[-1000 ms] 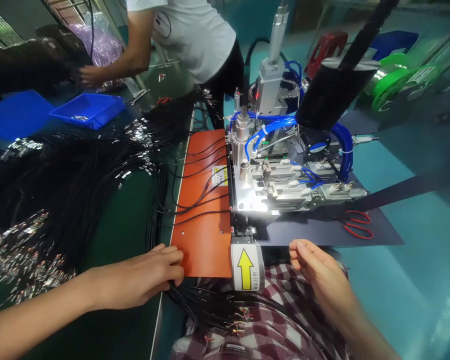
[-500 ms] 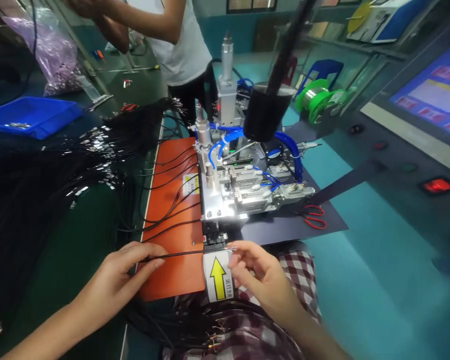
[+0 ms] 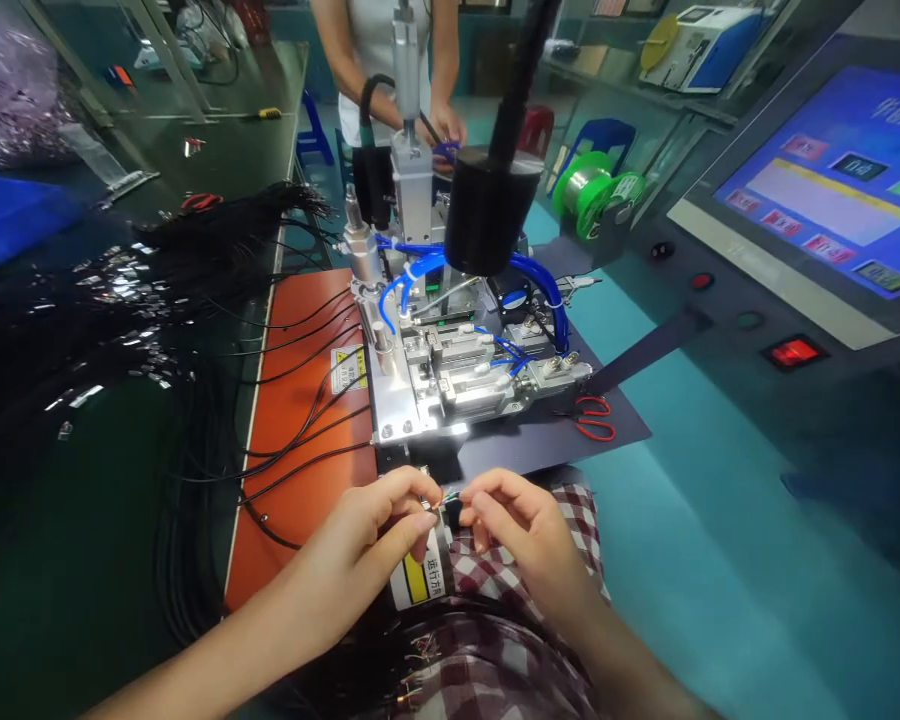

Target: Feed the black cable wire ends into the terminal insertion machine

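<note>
My left hand (image 3: 375,540) and my right hand (image 3: 521,530) meet in front of the machine, both pinching the stripped end of a thin black cable (image 3: 445,496) with small coloured wires showing between the fingertips. The cable runs back left over the orange plate (image 3: 300,400), where several other black cables lie across it into the metal fixture (image 3: 435,370). Just below my left fingers, partly hidden by them, is the label with the yellow arrow (image 3: 420,580).
A large heap of black cables with metal connectors (image 3: 105,300) covers the green bench at left. Red scissors (image 3: 596,420) lie right of the fixture. A black cylinder (image 3: 487,210) hangs above it. A touchscreen panel (image 3: 817,200) stands right. Another person (image 3: 390,60) works behind.
My left hand slid right from the orange plate's edge and picked up a cable; both hands came together at its end. The view has risen and turned right.
</note>
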`<state>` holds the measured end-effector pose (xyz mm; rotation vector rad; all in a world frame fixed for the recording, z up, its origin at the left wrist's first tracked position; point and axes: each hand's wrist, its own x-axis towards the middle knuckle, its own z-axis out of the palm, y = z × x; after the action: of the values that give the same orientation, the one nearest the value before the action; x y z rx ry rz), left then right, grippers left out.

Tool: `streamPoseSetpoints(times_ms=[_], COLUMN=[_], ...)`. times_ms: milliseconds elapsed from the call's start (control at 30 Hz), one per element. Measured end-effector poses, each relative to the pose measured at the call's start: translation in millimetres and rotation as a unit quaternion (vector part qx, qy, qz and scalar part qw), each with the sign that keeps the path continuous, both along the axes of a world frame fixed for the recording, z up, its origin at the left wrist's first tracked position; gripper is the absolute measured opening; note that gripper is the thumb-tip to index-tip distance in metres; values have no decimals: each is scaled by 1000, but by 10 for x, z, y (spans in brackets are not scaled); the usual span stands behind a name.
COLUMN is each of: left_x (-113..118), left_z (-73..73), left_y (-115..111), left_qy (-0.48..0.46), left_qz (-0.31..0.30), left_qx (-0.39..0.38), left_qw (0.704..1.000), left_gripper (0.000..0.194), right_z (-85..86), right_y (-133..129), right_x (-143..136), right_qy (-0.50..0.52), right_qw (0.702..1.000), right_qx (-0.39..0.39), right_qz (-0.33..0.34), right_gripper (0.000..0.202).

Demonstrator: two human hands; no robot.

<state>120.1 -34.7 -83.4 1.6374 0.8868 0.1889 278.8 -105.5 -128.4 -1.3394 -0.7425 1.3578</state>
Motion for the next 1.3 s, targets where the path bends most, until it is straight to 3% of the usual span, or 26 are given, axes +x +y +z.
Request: streamPoseSetpoints(times_ms=[200,467,767,867,1000,1100,1300], left_x=[10,33,-11,-21,-35,-26,-6], left_z=[-159,-205,-281,-309,-318,-325,-391], left_y=[-8,-46,-73,-59,-31,-30,-66], left_qy=[-25,-42,-80,-96,-110,-99,-75], left_qz=[77,130,148,142,153,178,225], left_qx=[-58,-114,-119,-176,-301,-325,-281], left_qw=[995,984,979,969,935,923,930], left_gripper=[20,16,14,17,19,20,22], right_z=[-44,-167,-151,-172,-210,-213,-196], right_y=[-4,11,31,42,60,58,-2], right_x=[-27,-123,-194,-191,-138,-135,-311], right_qy=[86,169,106,106,114,99,-32], right_qw=[996,985,994,994,991,991,999], right_qx=[-25,-10,-4,-3,0,12,19], right_qz=[19,24,27,37,75,87,-3], right_gripper=[25,19,21,21,22,21,16])
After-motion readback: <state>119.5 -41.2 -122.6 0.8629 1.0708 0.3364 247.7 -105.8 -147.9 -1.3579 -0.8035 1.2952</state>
